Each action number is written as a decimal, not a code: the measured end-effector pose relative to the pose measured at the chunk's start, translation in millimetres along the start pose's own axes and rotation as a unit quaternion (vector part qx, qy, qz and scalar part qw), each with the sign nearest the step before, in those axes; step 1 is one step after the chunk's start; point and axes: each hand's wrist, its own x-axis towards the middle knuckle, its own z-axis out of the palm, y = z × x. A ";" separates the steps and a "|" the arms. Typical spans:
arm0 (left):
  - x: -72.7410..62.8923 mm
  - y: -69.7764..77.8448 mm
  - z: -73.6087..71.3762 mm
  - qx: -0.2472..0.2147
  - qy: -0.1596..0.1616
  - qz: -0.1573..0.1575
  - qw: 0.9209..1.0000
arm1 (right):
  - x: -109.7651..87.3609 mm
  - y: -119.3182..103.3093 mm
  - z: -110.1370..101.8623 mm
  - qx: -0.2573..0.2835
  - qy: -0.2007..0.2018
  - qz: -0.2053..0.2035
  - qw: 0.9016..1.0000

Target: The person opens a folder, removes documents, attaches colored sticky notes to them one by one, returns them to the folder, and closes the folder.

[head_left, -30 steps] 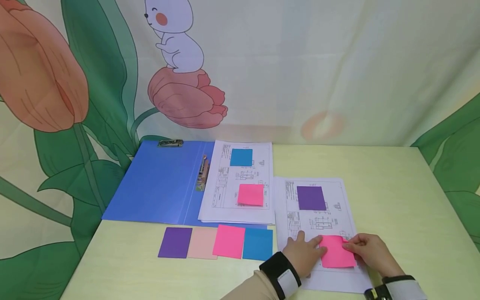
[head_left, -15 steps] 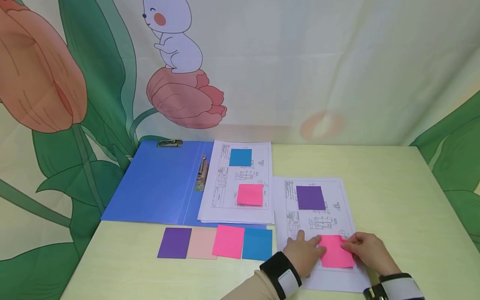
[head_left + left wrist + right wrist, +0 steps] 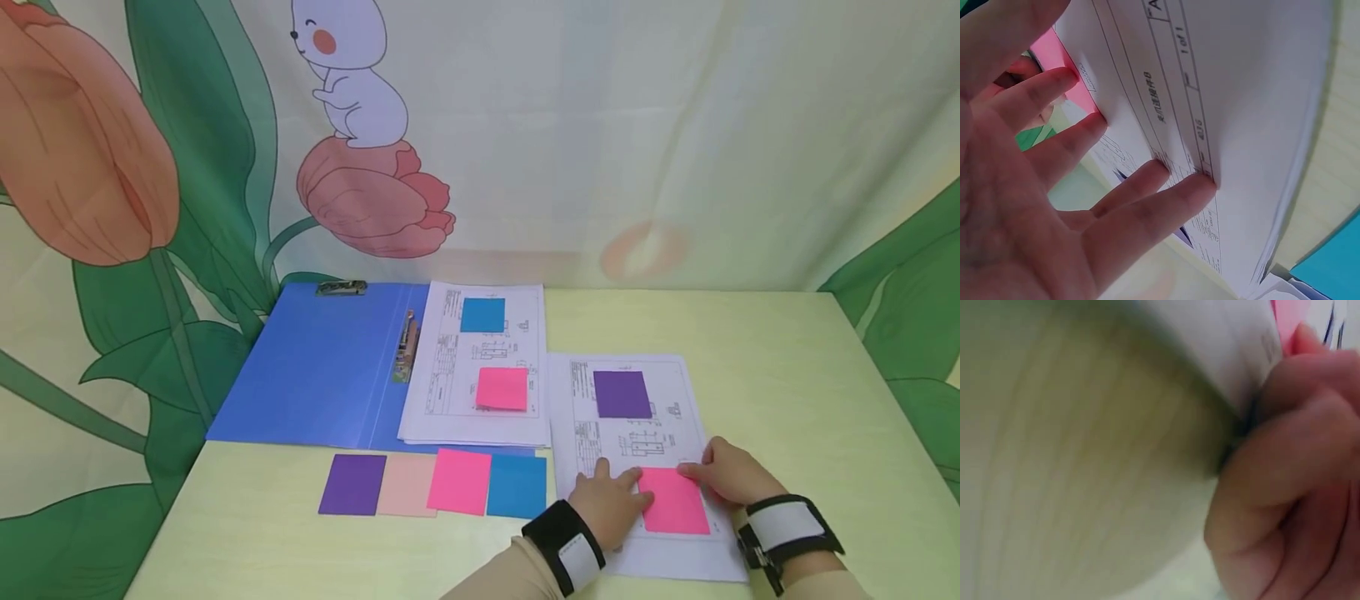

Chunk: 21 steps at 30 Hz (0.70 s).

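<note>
My left hand (image 3: 609,510) rests with fingers spread on a printed drawing sheet (image 3: 667,562). Two of its fingertips touch the left edge of a pink sticky note (image 3: 675,504) low on that sheet; the left wrist view shows straight fingers (image 3: 1147,212) against the paper. At the note's upper right corner is my right hand (image 3: 738,473), thumb on the corner and other fingers curled at the sheet's edge. In the blurred right wrist view these curled fingers (image 3: 1260,469) hide what lies beneath them. A purple sticky note (image 3: 622,394) lies higher on the same sheet.
An open blue folder (image 3: 315,367) lies at the back left. On its right side sits a paper stack (image 3: 427,425) bearing a blue note (image 3: 483,315) and a pink note (image 3: 502,389). Purple (image 3: 352,485), pale pink (image 3: 407,485), bright pink (image 3: 460,482) and blue (image 3: 517,487) notes line up in front.
The pink note's upper right corner, raised and pinched before, now lies flat. My right hand has shifted slightly up and right, its wrist turning. My left hand stays in place.
</note>
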 end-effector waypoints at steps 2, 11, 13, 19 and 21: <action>0.1 -0.6 -1.3 -0.006 -0.003 -0.004 1.000 | 1.9 4.2 -4.0 0.016 -0.009 -0.012 1.000; -1.9 -12.4 4.4 -0.061 -0.007 0.009 0.998 | 8.8 5.5 -4.5 0.058 -0.032 -0.028 0.997; -2.3 -15.8 8.3 -0.058 -0.004 0.020 0.998 | 11.4 4.5 -2.6 0.055 -0.025 -0.026 0.998; -9.8 -27.4 23.6 -0.079 0.077 0.045 0.993 | 2.7 1.6 0.5 0.065 -0.012 -0.059 0.996; -17.6 -33.7 28.4 -0.094 0.128 0.011 0.987 | -9.5 2.2 0.4 0.060 -0.006 -0.055 0.997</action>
